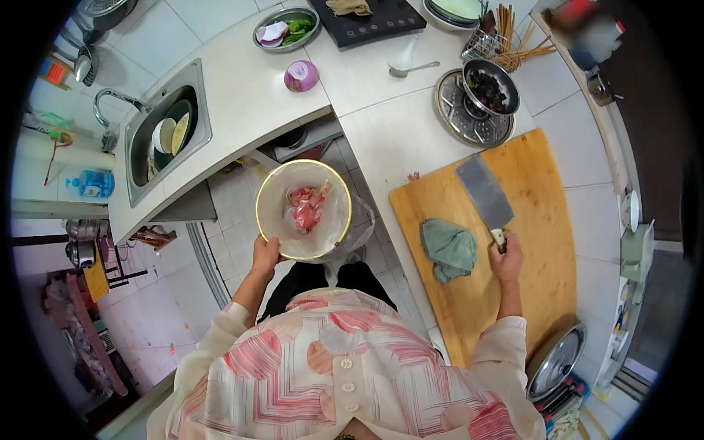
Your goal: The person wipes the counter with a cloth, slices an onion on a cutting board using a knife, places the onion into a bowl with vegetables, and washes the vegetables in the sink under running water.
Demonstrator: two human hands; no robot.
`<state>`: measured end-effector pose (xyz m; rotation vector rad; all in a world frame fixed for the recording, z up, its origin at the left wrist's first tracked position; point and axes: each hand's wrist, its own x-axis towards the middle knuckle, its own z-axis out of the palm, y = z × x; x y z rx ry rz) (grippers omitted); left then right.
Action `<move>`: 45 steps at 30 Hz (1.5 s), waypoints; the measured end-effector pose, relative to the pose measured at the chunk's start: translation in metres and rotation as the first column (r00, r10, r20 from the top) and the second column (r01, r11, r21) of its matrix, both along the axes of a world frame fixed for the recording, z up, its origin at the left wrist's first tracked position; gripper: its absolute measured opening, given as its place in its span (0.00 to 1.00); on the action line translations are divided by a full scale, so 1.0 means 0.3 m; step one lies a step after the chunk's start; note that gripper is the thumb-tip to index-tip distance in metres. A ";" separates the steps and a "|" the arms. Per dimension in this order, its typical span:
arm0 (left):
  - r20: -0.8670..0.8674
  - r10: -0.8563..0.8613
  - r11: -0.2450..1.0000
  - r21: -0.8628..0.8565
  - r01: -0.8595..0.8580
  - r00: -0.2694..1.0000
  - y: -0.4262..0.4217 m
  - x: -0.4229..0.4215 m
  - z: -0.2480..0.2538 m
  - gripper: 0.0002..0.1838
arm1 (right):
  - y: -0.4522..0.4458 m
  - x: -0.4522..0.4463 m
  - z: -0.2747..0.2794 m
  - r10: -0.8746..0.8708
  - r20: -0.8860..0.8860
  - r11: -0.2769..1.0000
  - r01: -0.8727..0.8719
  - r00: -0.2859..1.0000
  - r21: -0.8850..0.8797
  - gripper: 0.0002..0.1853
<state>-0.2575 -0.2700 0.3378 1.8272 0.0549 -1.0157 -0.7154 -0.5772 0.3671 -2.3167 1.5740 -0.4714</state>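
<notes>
A round bin [262, 213] with a yellow rim and a clear plastic liner is held up at the centre, its rim gripped by my left hand [266, 253]. Inside lie red and pink scraps [306, 207]. My right hand [507, 258] is wrapped round the handle of a cleaver [485, 192], whose broad blade lies over the wooden cutting board [539, 293]. Left of that hand a crumpled green cloth [448, 250] rests on the board. Small red bits [413, 176] are on the counter by the board's upper left edge.
Beyond the board, a pan [490, 86] of dark food sits on a metal steamer plate [451, 103]. A halved purple onion [301, 75], a bowl of vegetables [287, 30], a spoon [414, 69] and a black cooktop [370, 20] stand farther back. The sink [137, 163] is left.
</notes>
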 end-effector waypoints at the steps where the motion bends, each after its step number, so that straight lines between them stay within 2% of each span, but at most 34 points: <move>1: 0.006 -0.013 1.000 -0.002 0.013 1.000 -0.008 0.001 -0.001 0.17 | 0.005 -0.018 -0.003 -0.030 0.051 0.999 0.031 0.998 -0.023 0.14; 3: 0.013 -0.055 0.998 0.013 0.055 0.998 -0.017 0.008 -0.013 0.17 | 0.020 -0.042 0.005 -0.065 0.055 0.997 0.062 0.996 0.044 0.16; 5: 0.058 -0.127 0.992 -0.008 0.127 0.990 -0.020 0.018 -0.059 0.18 | 0.044 -0.036 0.022 -0.041 0.088 0.970 0.061 0.995 -0.235 0.21; 6: 0.050 -0.147 0.989 0.009 0.147 0.988 -0.023 0.026 -0.080 0.19 | 0.068 -0.038 0.027 -0.038 0.052 0.981 0.047 0.998 -0.187 0.27; 7: 0.044 -0.160 0.987 0.009 0.160 0.986 -0.029 0.030 -0.100 0.19 | 0.105 0.000 0.051 -0.051 0.046 0.981 0.059 0.998 -0.186 0.27; 9: 0.091 -0.196 0.981 0.036 0.193 0.976 -0.043 0.039 -0.134 0.18 | 0.189 0.116 0.078 0.120 0.099 0.978 -0.101 0.988 -0.182 0.28; 11: 0.074 -0.250 0.968 0.052 0.246 0.965 -0.075 0.043 -0.133 0.18 | 0.271 0.234 0.039 0.124 0.324 0.988 -0.148 0.938 0.049 0.27; 12: 0.064 -0.290 0.956 0.067 0.286 0.955 -0.080 0.049 -0.134 0.17 | 0.298 0.282 -0.031 0.193 0.219 0.981 -0.185 0.957 -0.057 0.26; 13: 0.061 -0.298 0.954 0.063 0.294 0.953 -0.059 0.080 -0.213 0.17 | 0.329 0.331 -0.094 0.248 0.105 0.960 -0.230 0.963 -0.158 0.24; 15: 0.186 -0.451 0.892 0.115 0.436 0.873 -0.019 0.157 -0.440 0.17 | 0.413 0.468 -0.113 0.294 0.159 0.949 -0.268 0.943 -0.168 0.18; 17: 0.162 -0.448 0.892 0.151 0.426 0.879 -0.047 0.139 -0.369 0.18 | 0.521 0.624 -0.185 0.351 0.408 0.926 -0.377 0.843 -0.016 0.14; 19: 0.139 -0.439 0.892 0.191 0.411 0.888 -0.051 0.149 -0.355 0.18 | 0.579 0.765 -0.045 0.467 0.560 0.757 -0.637 0.684 0.147 0.14; 20: 0.171 -0.455 0.887 0.182 0.425 0.874 -0.042 0.153 -0.387 0.19 | 0.548 0.793 -0.006 0.478 0.554 0.752 -0.644 0.682 0.143 0.14; 21: 0.198 -0.466 0.882 0.178 0.436 0.862 -0.027 0.155 -0.408 0.19 | 0.494 0.828 0.025 0.379 0.611 0.779 -0.596 0.695 0.195 0.14; 22: 0.189 -0.457 0.887 0.179 0.427 0.869 -0.026 0.143 -0.350 0.19 | 0.433 0.856 0.048 0.269 0.658 0.799 -0.545 0.703 0.256 0.15; 24: -0.006 -0.381 0.915 0.137 0.379 0.924 -0.076 0.108 -0.148 0.19 | 0.192 0.865 0.094 0.316 0.614 0.897 -0.438 0.723 0.055 0.13; 25: -0.008 -0.375 0.919 0.132 0.373 0.927 -0.079 0.111 -0.161 0.19 | 0.103 0.874 0.191 0.111 0.680 0.936 -0.307 0.724 0.174 0.12; 26: 0.038 -0.401 0.909 0.138 0.393 0.915 -0.064 0.110 -0.192 0.19 | -0.025 0.859 0.224 0.233 0.505 0.961 -0.277 0.831 0.012 0.12; 27: 0.084 -0.425 0.900 0.146 0.410 0.901 -0.045 0.109 -0.231 0.20 | -0.130 0.854 0.235 0.197 0.374 0.980 -0.196 0.906 -0.043 0.11; 28: 0.079 -0.413 0.905 0.147 0.399 0.907 -0.027 0.105 -0.281 0.20 | -0.238 0.835 0.218 0.205 0.238 0.979 -0.197 0.949 -0.059 0.10; 29: 0.179 -0.445 0.893 0.155 0.422 0.877 -0.009 0.098 -0.335 0.20 | -0.325 0.829 0.179 0.208 0.098 0.977 -0.202 0.973 -0.076 0.10; 30: 0.273 -0.476 0.879 0.167 0.446 0.836 0.000 0.088 -0.368 0.20 | -0.378 0.839 0.117 0.218 0.093 0.975 -0.212 0.972 -0.070 0.10; 31: 0.263 -0.471 0.882 0.166 0.441 0.842 -0.004 0.074 -0.361 0.20 | -0.420 0.840 0.050 0.219 -0.126 0.976 -0.216 0.968 0.039 0.10; 32: 0.249 -0.481 0.876 0.189 0.445 0.841 -0.016 0.057 -0.337 0.20 | -0.445 0.835 0.015 0.231 -0.342 0.971 -0.193 0.911 0.141 0.10; 33: 0.234 -0.491 0.868 0.212 0.448 0.839 -0.030 0.037 -0.307 0.20 | -0.434 0.842 0.002 0.237 -0.356 0.970 -0.197 0.904 0.144 0.10; 35: 0.242 -0.486 0.871 0.208 0.445 0.840 -0.066 0.010 -0.258 0.20 | -0.331 0.907 -0.025 0.204 -0.575 0.977 -0.129 0.792 0.169 0.10; 37: 0.254 -0.480 0.875 0.206 0.438 0.840 -0.091 0.005 -0.218 0.20 | -0.209 0.993 0.078 0.442 -0.540 0.886 -0.252 0.716 0.390 0.11; 39: 0.290 -0.558 0.828 0.268 0.493 0.778 -0.114 0.001 -0.192 0.22 | -0.083 1.056 0.046 0.574 -0.432 0.795 -0.347 0.696 0.497 0.17; 40: 0.285 -0.557 0.828 0.265 0.494 0.780 -0.122 0.000 -0.196 0.22 | 0.003 1.101 0.024 0.617 -0.439 0.775 -0.406 0.654 0.484 0.16; 41: 0.277 -0.535 0.843 0.244 0.480 0.798 -0.117 -0.001 -0.207 0.22 | 0.100 1.130 0.012 0.677 -0.349 0.728 -0.522 0.648 0.444 0.12; 42: 0.273 -0.512 0.857 0.225 0.464 0.814 -0.107 0.000 -0.218 0.21 | 0.201 1.178 0.036 0.714 -0.239 0.661 -0.521 0.658 0.541 0.10; 44: 0.293 -0.518 0.854 0.230 0.467 0.804 -0.083 0.009 -0.239 0.21 | 0.354 1.206 0.000 0.755 -0.096 0.595 -0.616 0.649 0.516 0.11; 45: 0.314 -0.516 0.856 0.224 0.466 0.797 -0.081 0.025 -0.251 0.20 | 0.351 1.218 -0.013 0.755 -0.084 0.594 -0.623 0.651 0.509 0.11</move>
